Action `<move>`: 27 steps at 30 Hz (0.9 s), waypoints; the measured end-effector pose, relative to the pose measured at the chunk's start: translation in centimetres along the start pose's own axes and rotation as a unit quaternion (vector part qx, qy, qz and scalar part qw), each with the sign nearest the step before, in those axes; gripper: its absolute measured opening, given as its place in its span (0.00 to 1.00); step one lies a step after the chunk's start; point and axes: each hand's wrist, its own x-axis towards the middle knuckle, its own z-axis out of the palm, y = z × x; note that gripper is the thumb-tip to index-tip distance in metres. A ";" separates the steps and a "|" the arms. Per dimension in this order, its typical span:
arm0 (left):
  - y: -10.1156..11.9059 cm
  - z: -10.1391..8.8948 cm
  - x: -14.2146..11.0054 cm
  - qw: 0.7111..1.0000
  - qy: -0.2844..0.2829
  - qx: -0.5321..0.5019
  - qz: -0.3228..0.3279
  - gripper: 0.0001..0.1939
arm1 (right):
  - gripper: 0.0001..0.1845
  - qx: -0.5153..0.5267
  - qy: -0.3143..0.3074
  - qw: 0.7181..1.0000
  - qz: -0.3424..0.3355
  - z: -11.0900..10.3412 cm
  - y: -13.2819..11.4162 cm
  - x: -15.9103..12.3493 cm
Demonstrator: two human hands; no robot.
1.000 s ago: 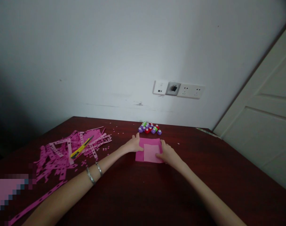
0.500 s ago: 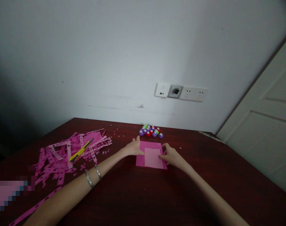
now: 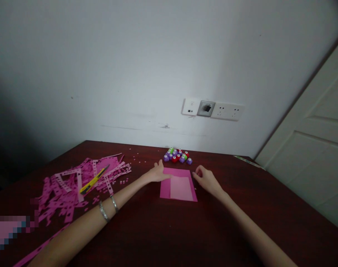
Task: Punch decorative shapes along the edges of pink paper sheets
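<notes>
A dark pink square sheet (image 3: 165, 189) lies flat on the table, with a smaller light pink sheet (image 3: 181, 188) on its lower part. My left hand (image 3: 156, 173) rests at the sheet's left edge, fingers spread and thumb reaching over the paper towards the light sheet. Just off the right edge is my right hand (image 3: 207, 179), its fingers curled and the thumb and index tips close together. Whether anything is between those tips cannot be made out. Behind the sheets sits a cluster of purple, red and green beads with eye-like dots (image 3: 174, 155).
A heap of punched pink strips (image 3: 66, 185) covers the left of the table, with a yellow utility knife (image 3: 93, 180) on top. Small pink scraps (image 3: 124, 181) lie beside it. A long thin strip (image 3: 249, 162) lies far right. Wall sockets (image 3: 227, 111) are above the table (image 3: 169, 237).
My right hand has come off the light pink sheet, moving right and slightly away, and its fingers have drawn together. My left hand stays at the left edge. The view has shifted slightly.
</notes>
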 end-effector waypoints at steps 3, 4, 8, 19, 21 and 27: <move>-1.0 -0.3 1.8 0.991 0.117 0.063 -0.018 0.33 | 0.10 -0.140 0.078 0.985 -0.065 -0.2 1.9 1.3; -1.5 -0.3 2.5 0.984 0.147 0.099 -0.017 0.27 | 0.11 -0.148 0.080 0.983 -0.080 -0.1 2.5 1.7; -3.6 -0.6 4.3 0.967 0.165 0.192 0.021 0.14 | 0.16 -0.149 0.069 0.980 -0.114 0.8 4.6 2.5; -5.5 -0.5 4.5 0.930 0.207 0.271 0.139 0.12 | 0.20 -0.145 0.076 0.979 -0.121 1.9 6.2 2.9; -5.5 -0.5 4.4 0.929 0.211 0.276 0.126 0.13 | 0.19 -0.144 0.077 0.979 -0.123 1.9 6.2 2.9; -5.3 -0.6 4.0 0.930 0.200 0.287 0.117 0.16 | 0.19 -0.140 0.080 0.979 -0.127 1.9 6.2 2.8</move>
